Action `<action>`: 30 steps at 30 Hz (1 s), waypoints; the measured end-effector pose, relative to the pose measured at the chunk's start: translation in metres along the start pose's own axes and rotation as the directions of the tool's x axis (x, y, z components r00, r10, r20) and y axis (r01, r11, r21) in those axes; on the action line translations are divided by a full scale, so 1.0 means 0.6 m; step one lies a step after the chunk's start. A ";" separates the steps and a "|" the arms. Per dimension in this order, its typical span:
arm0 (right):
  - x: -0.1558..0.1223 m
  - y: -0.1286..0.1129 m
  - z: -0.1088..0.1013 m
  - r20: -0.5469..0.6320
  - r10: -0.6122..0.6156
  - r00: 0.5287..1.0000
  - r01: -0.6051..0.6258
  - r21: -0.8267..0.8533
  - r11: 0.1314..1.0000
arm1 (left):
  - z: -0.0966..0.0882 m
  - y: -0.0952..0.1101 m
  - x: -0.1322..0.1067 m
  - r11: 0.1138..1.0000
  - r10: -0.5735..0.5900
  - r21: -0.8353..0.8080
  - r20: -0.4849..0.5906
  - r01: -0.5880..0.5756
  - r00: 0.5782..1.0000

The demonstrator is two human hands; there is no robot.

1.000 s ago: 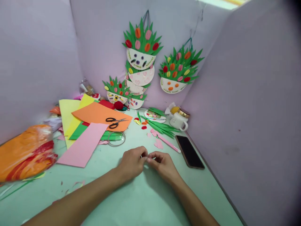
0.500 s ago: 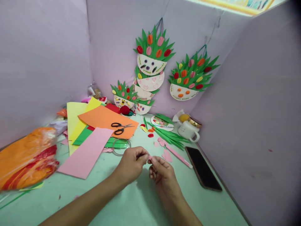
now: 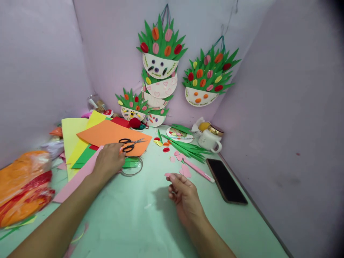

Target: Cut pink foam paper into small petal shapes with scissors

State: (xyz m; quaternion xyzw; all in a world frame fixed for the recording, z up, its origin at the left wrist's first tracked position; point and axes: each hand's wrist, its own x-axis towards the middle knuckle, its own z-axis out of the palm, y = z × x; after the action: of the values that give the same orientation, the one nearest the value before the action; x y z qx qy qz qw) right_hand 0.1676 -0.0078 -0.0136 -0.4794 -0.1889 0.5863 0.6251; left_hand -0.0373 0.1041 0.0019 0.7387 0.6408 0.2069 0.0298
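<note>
My right hand [image 3: 185, 191] pinches a small pink paper piece [image 3: 167, 175] between thumb and forefinger, above the green tabletop. On the left, my left hand [image 3: 109, 159] reaches over the pink paper sheet [image 3: 76, 179], its fingers stretched forward beside the black-handled scissors [image 3: 129, 145]. Whether the fingertips touch the handles is unclear. The scissors lie on an orange paper sheet [image 3: 107, 130], blades pointing right. Just right of my left hand is a clear round roll of tape [image 3: 138, 167]. More pink paper cutouts [image 3: 185, 171] lie beyond my right hand.
A pink pen [image 3: 200, 171], a phone [image 3: 226, 181] and a white mug [image 3: 208, 140] stand or lie at the right. Green paper strips [image 3: 188, 148] spread behind. An orange plastic-wrapped bundle [image 3: 24, 182] sits far left. Paper flower baskets [image 3: 161, 64] hang on the wall.
My left hand has left the small pink paper piece and moved left to the scissors. My right hand keeps the piece. The view has shifted slightly.
</note>
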 end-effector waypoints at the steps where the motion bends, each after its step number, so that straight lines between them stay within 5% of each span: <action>1: 0.000 0.000 0.000 0.001 -0.013 1.000 0.013 -0.005 1.000 | 0.008 -0.006 0.004 0.999 0.018 0.039 0.027 -0.019 0.999; 5: 0.001 -0.002 -0.002 0.004 -0.059 0.998 0.059 -0.018 0.998 | 0.032 -0.009 0.007 0.986 0.028 0.161 0.053 -0.036 0.998; 10: 0.002 -0.002 -0.004 -0.015 -0.049 0.999 0.049 -0.031 0.998 | 0.015 -0.001 0.021 0.959 -0.037 0.281 -0.026 0.043 0.999; 14: 0.002 0.003 -0.003 -0.036 -0.034 0.999 0.032 -0.041 0.999 | 0.000 0.001 0.058 0.942 -0.041 0.335 0.112 0.001 0.993; 19: 0.004 -0.002 -0.004 -0.042 -0.057 0.997 0.057 0.012 0.998 | 0.018 0.004 0.103 0.915 0.002 0.384 0.303 -0.124 0.953; 30: 0.005 -0.016 -0.003 0.030 -0.063 0.998 0.057 0.166 0.984 | 0.028 -0.002 0.140 0.903 0.015 0.385 0.413 -0.189 0.911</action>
State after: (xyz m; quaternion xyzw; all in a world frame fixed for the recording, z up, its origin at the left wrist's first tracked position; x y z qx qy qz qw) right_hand 0.1752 -0.0042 -0.0073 -0.4098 -0.1649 0.5891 0.6767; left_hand -0.0249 0.1884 0.0085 0.7876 0.6097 -0.0887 -0.0094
